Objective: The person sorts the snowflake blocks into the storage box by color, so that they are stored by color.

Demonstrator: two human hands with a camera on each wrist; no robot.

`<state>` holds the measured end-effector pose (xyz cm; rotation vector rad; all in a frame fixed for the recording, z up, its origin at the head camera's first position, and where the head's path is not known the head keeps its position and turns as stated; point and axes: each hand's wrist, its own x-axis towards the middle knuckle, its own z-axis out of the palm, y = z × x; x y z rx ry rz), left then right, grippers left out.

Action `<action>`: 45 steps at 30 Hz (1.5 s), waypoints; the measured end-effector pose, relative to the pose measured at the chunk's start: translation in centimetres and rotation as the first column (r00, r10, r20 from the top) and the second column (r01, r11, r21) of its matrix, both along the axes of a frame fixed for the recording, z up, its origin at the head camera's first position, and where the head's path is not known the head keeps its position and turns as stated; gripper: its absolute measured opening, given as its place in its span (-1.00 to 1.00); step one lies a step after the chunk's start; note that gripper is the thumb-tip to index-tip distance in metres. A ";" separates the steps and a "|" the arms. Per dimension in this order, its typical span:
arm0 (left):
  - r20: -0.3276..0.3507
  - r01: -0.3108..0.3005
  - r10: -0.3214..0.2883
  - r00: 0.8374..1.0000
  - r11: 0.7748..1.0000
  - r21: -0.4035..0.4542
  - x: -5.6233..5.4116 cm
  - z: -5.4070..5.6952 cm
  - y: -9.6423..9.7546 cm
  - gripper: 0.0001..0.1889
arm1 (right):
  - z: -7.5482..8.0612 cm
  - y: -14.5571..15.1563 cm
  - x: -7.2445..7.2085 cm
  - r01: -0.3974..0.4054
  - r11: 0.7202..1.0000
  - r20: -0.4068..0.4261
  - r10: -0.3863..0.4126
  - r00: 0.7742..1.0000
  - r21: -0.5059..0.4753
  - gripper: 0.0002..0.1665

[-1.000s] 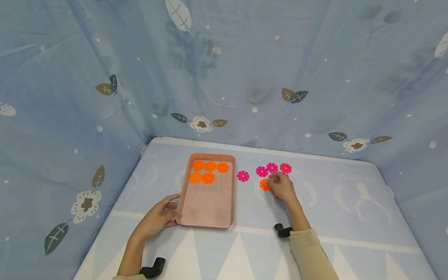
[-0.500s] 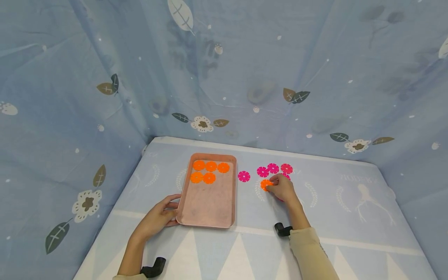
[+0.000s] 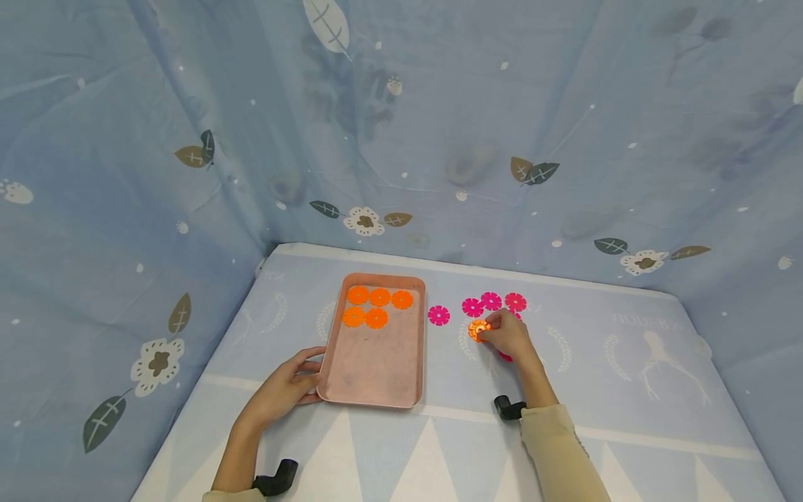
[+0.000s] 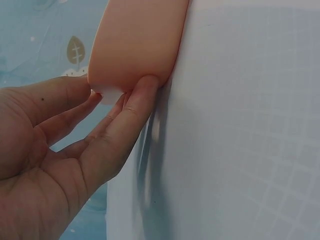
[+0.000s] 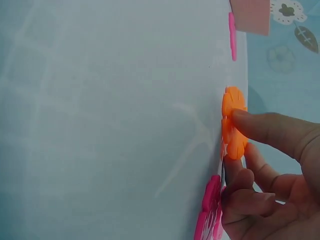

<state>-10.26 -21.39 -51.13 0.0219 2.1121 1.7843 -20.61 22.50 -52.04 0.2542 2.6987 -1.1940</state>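
Note:
A pink shallow tray (image 3: 370, 366) lies on the table with several orange flower-shaped discs (image 3: 376, 318) in its far part. My left hand (image 3: 285, 387) touches the tray's near left side with fairly straight thumb and fingers; the left wrist view shows the thumb (image 4: 142, 92) against the outer wall. Right of the tray, my right hand (image 3: 511, 336) pinches an orange flower disc (image 3: 477, 330), thumb on its upper face and a finger underneath. The disc shines with glare in the head view. Several pink flower discs (image 3: 491, 301) lie around that hand, some partly hidden by it.
One pink disc (image 3: 438, 315) lies alone just right of the tray. A patterned pale cloth (image 3: 596, 397) covers the table, and blue printed curtains (image 3: 426, 125) stand behind and at the sides. A black wrist mount (image 3: 276, 477) shows below each hand.
My right hand's grip on the orange disc has shifted slightly, and the disc now catches the light. My left hand and the tray hold their places.

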 end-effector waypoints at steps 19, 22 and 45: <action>0.002 0.012 -0.012 1.000 1.000 0.018 0.1 -0.4 -0.2 -0.45 | 0.3 0.3 0.2 0.033 0.995 -0.028 -0.036 0.999 -0.094 -0.81; 0.000 0.010 -0.010 1.000 1.000 0.017 0.1 -0.3 -0.2 -0.45 | 0.4 0.2 0.1 0.038 0.993 -0.012 -0.040 0.999 -0.111 -0.79; -0.011 0.012 -0.012 1.000 1.000 0.018 0.2 0.0 0.0 -0.46 | 4.9 -7.9 -2.7 -0.026 0.871 -0.042 0.007 0.999 -0.490 -0.78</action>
